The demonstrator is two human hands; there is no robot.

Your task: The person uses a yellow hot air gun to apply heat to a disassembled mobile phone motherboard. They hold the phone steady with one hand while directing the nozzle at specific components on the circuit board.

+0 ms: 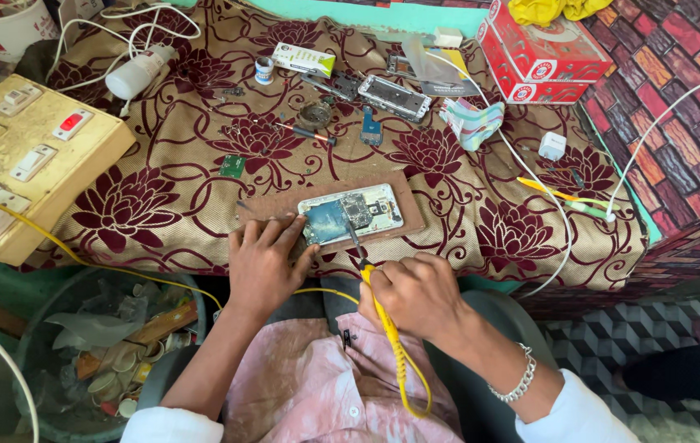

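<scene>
Two hands at an opened phone

Both hands work near the counter's near edge. My left hand (264,262) lies flat and spread on the wooden board (284,205), fingertips touching the left end of the opened phone (351,213), which lies in the middle of that board. My right hand (415,295) is closed around a yellow soldering iron (383,316), its tip on the phone's circuit board. Far left sits a switchboard (30,156)
</scene>
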